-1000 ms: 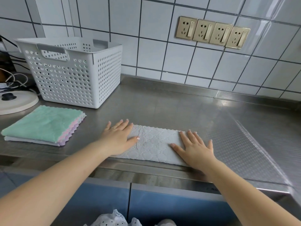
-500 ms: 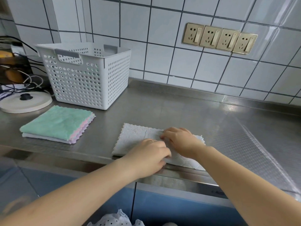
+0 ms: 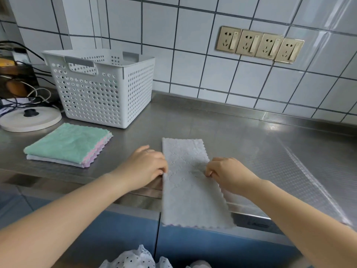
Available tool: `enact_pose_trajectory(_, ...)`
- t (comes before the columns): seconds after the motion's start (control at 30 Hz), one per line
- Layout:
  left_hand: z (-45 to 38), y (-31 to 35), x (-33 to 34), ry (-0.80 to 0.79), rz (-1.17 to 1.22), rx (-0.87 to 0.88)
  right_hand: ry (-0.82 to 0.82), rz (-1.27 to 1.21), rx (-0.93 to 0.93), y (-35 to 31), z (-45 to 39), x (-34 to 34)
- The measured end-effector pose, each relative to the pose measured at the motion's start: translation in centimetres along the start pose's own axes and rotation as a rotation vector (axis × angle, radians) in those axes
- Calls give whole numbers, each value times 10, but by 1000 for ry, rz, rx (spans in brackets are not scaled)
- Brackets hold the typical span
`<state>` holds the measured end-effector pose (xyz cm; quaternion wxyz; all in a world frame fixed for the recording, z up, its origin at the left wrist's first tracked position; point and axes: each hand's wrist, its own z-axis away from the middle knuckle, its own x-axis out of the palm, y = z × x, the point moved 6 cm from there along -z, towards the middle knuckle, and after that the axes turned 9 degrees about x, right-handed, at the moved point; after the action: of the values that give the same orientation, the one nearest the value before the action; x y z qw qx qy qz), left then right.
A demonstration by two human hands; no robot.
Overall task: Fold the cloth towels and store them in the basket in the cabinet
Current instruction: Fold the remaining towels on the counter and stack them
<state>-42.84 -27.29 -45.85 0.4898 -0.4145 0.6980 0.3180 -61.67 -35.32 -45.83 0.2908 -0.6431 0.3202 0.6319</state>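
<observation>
A pale grey towel (image 3: 188,182), folded into a long strip, lies lengthwise toward me on the steel counter (image 3: 222,132), its near end hanging over the front edge. My left hand (image 3: 144,167) pinches its left edge at mid-length. My right hand (image 3: 228,174) pinches the right edge opposite. A stack of folded towels (image 3: 69,144), green on top with pink and white beneath, sits to the left. Behind that stack stands a white perforated basket (image 3: 100,88), which looks empty.
A round white appliance base (image 3: 29,118) and tangled cables (image 3: 25,93) crowd the far left. Several wall sockets (image 3: 258,44) sit on the tiled wall. Blue cabinet doors (image 3: 193,246) run below the counter. Transparent film (image 3: 309,171) covers the counter's right part.
The towel strip lay crosswise under my flat hands; both hands gathered at its middle, and now it lies turned lengthwise, pinched at both side edges.
</observation>
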Motion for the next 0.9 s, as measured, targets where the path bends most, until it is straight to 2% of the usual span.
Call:
enact_pose_trajectory(0.07, 0, -8, 2, -26, 59, -30, -8, -14, 0, -5, 5, -1)
enact_pose_trajectory(0.2, 6, -4, 2, -78, 116, 54, 42, -14, -66, -1, 22, -10)
enact_pose_trajectory(0.33, 31, 14, 9, -338, 242, 68, -76, -167, -162, 5, 53, -2)
enact_pose_trajectory(0.4, 42, 25, 13, -434, 217, 94, -158, -209, -222, 4, 69, 9)
enact_pose_trajectory(0.47, 45, 32, 19, -450, 121, 99, -195, -133, -244, 4, 78, 24)
enact_pose_trajectory(0.53, 43, 38, 24, -312, 59, 124, -101, -58, -224, 4, 82, 32)
enact_pose_trajectory(0.6, 44, 37, 26, -120, 79, 137, 102, -95, -219, 0, 84, 28)
enact_pose_trajectory(0.7, 45, 31, 21, 20, 319, 50, 287, -282, -196, -3, 86, 17)
enact_pose_trajectory(0.77, 42, 32, 7, 97, 412, -23, 295, -350, -128, -5, 85, 10)
enact_pose_trajectory(0.9, 32, 25, -6, 211, 485, -190, 219, -637, 136, 2, 73, -3)
